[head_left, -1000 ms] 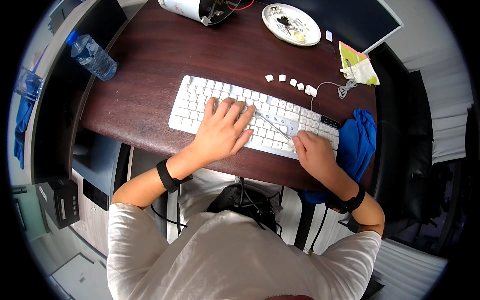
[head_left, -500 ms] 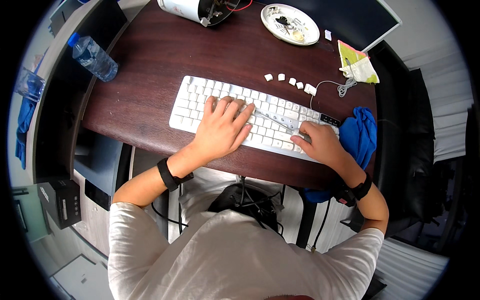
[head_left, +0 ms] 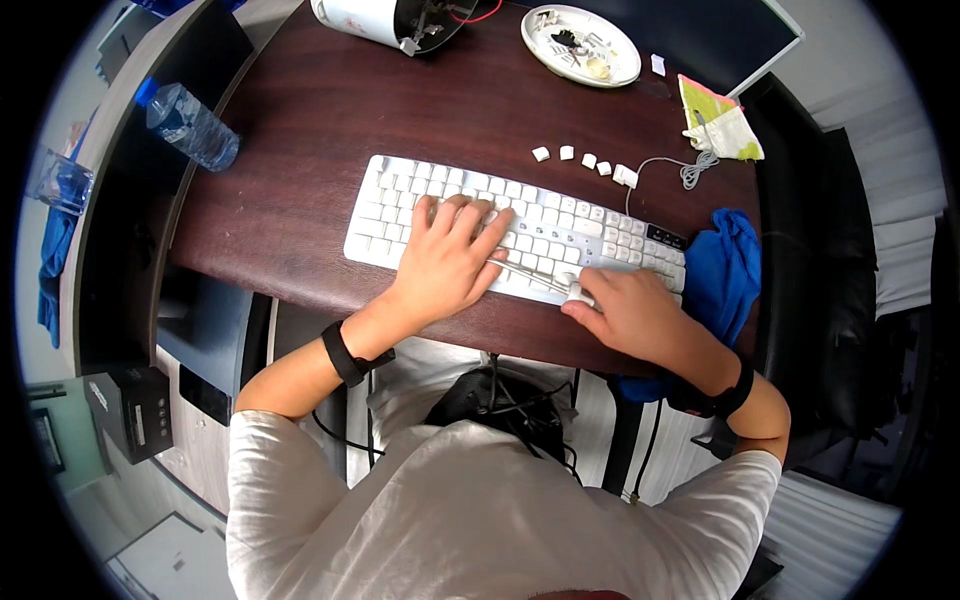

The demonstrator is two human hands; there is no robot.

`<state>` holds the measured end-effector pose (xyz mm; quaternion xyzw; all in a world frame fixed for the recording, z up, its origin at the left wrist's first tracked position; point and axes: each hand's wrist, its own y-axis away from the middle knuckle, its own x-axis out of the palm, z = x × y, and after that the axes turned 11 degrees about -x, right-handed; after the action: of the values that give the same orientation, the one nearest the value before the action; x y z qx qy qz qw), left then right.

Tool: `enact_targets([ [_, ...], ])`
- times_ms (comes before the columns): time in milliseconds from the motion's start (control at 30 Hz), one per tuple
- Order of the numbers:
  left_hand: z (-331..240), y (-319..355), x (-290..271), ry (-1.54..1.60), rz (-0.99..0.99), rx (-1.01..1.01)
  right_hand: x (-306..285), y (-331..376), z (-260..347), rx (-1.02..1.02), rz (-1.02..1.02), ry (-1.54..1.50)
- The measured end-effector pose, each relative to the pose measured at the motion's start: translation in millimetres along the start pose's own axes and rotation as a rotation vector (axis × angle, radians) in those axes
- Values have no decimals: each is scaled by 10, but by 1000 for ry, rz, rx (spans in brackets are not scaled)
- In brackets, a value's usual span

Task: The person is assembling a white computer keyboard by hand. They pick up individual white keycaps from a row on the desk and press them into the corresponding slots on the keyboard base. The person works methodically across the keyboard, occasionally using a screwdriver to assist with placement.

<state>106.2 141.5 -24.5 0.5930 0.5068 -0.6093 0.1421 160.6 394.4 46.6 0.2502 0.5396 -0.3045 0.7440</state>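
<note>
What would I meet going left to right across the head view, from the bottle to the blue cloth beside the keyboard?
Blue-capped bottle, left hand, thin metal tool, right hand, blue cloth.

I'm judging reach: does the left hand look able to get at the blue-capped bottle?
Probably yes: beyond the keyboard, nothing seems to stand between the left hand and the blue-capped bottle.

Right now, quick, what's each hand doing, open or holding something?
Left hand: open, spread over the white keyboard.
Right hand: closed on the white-handled metal tool.
</note>
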Motion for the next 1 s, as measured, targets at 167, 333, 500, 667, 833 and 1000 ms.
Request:
enact_targets([
  [167,-18,7,28,-4,-27,-14,-26,107,-205,245,-69,-160],
  [333,-33,-21,19,-1,-36,-34,14,168,-376,350,-248,-276],
  [500,-153,53,-27,85,-48,-51,21,275,-380,348,-321,-257],
  [667,-631,141,-77,271,126,224,-78,372,-461,379,-269,-121],
  [833,-868,89,158,275,127,363,-206,447,-572,423,-290,-37],
  [1000,-940,89,235,224,190,444,-344,548,-904,425,-397,65],
])
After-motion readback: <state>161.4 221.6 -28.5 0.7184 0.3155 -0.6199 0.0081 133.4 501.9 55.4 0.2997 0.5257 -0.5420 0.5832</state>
